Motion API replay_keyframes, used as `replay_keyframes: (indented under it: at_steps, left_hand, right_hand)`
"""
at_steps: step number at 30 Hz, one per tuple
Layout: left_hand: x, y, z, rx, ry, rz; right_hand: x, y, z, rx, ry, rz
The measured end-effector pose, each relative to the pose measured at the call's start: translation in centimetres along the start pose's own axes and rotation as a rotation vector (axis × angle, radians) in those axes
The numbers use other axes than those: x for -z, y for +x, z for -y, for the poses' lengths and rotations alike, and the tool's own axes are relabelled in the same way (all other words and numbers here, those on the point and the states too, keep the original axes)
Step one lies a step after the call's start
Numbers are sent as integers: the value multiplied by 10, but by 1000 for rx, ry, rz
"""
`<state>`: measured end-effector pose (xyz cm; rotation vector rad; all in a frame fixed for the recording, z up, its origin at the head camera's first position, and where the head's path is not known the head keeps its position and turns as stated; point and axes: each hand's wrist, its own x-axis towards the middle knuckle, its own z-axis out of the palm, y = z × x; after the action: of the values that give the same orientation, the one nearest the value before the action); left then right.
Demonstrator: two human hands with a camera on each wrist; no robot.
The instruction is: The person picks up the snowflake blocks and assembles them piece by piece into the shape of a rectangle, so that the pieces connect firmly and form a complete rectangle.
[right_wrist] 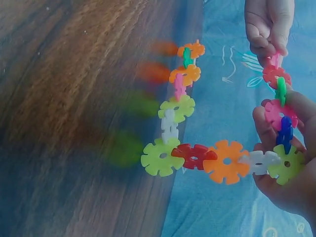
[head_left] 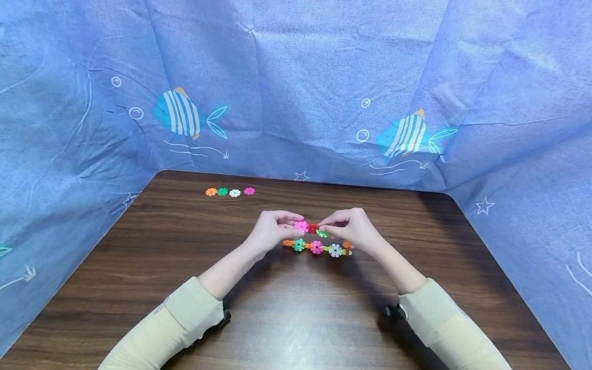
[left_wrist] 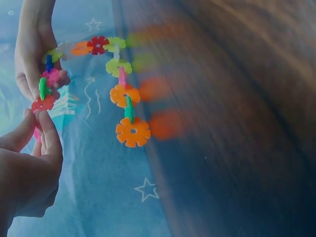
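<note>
Both hands hold a chain of notched, flower-shaped plastic discs above the table, bent into a U. My left hand pinches a pink disc that meets a red disc. Close by, my right hand grips the chain around a green disc; in the right wrist view its fingers lie about a pink disc and a blue one. The chain's other arm runs nearer the body and finishes in a free orange disc. Fingertips partly cover the pink disc in the left hand.
Loose orange, green, white and pink discs lie in a row at the back left of the brown wooden table. A blue fish-print curtain hangs behind and at the sides.
</note>
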<state>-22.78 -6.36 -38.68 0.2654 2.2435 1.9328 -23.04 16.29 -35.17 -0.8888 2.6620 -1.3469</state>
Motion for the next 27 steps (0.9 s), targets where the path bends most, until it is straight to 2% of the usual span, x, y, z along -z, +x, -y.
replay_keyframes:
  at_steps: [2, 8, 16, 20, 27]
  left_hand:
    - [-1, -1, -1, -2, 1, -1]
    - [-4, -1, -3, -14, -26, -10]
    - [-8, -1, -3, -14, -78, -6]
    - [-6, -1, -2, -3, -69, 2]
    - [0, -1, -2, -31, -24, 24]
  right_hand:
    - [2, -2, 11, 8, -5, -3]
    - [1, -2, 8, 18, 22, -20]
    - [-6, 2, -23, 40, 30, -48]
    - [-7, 2, -25, 62, 29, -56]
    - [-5, 4, -29, 67, 50, -39]
